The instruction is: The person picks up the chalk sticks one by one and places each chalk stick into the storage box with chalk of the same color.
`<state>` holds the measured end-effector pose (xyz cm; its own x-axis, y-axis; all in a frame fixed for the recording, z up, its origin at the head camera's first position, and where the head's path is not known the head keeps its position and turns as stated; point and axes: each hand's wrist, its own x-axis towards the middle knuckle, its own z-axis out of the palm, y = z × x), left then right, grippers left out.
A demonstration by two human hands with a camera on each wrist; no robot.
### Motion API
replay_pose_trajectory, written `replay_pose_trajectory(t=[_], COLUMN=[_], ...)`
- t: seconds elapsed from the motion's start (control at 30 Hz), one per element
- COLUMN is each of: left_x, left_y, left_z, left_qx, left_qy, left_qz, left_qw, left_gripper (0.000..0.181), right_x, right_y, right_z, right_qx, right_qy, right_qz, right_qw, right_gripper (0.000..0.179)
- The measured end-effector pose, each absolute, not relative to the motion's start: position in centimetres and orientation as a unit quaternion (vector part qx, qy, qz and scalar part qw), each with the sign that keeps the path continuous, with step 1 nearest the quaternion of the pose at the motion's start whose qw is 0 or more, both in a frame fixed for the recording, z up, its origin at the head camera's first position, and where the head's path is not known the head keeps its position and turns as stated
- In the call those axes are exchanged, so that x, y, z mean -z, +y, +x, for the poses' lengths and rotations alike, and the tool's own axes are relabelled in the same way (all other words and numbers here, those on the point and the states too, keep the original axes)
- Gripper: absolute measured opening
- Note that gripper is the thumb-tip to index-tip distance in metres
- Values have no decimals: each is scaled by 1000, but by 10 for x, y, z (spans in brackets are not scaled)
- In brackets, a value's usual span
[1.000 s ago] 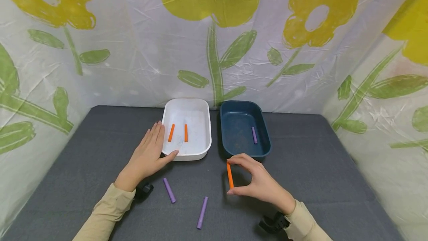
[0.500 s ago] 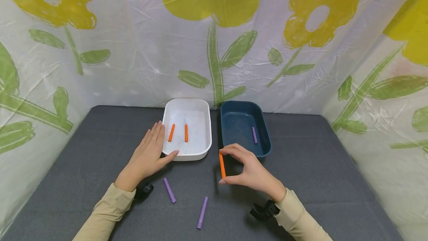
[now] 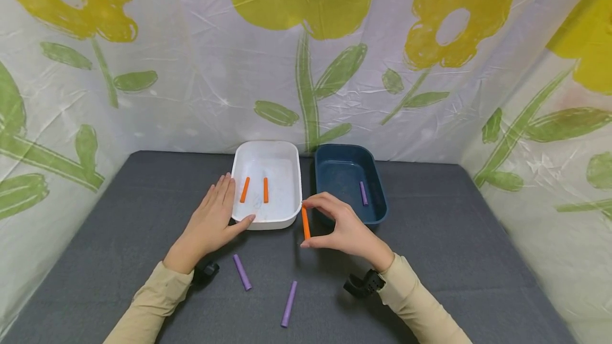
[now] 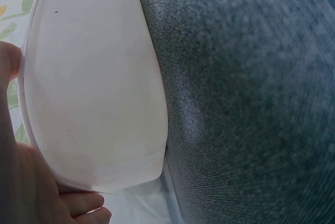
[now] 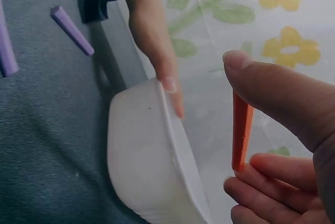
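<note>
My right hand [image 3: 349, 230] pinches an orange stick [image 3: 306, 223] between thumb and fingertips, one end each. It is slim, slightly tapered and flat-ended; the right wrist view shows the stick [image 5: 241, 132] closely. This hand hovers in front of the gap between a white tub [image 3: 282, 174] and a dark blue tub [image 3: 334, 179]. With straight fingers, my left hand [image 3: 210, 222] rests along the white tub's left side, its thumb on the front rim. Inside the white tub lie two orange sticks [image 3: 265, 190]. A purple stick [image 3: 364, 194] lies in the blue tub.
Two more purple sticks lie on the grey cloth in front of the tubs: the left purple stick [image 3: 242, 272] and the right purple stick [image 3: 289, 304]. Behind and at the sides hangs a white flower-printed curtain [image 3: 201, 68].
My right hand has moved left and away from me with the orange stick, from in front of the blue tub toward the white tub. My left hand has stayed in place.
</note>
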<state>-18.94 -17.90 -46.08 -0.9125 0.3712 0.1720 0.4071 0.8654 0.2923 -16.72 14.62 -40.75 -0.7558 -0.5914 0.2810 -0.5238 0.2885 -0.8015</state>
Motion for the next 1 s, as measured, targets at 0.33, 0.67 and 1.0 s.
replay_pose_trajectory(t=[0.33, 0.67, 1.0], left_x=[460, 459, 461], left_y=[-179, -178, -179], left_z=[-188, -188, -189], left_qx=[164, 163, 161], left_qy=[-964, -965, -964], left_qz=[-201, -200, -202], left_qw=[58, 51, 59], left_gripper=[101, 101, 101], right_x=[397, 388, 384], right_y=[139, 132, 121], right_z=[-186, -212, -240], right_qx=[471, 454, 449], right_qy=[813, 828, 842], right_qz=[-341, -328, -297], right_qw=[28, 31, 48], right_gripper=[67, 65, 65])
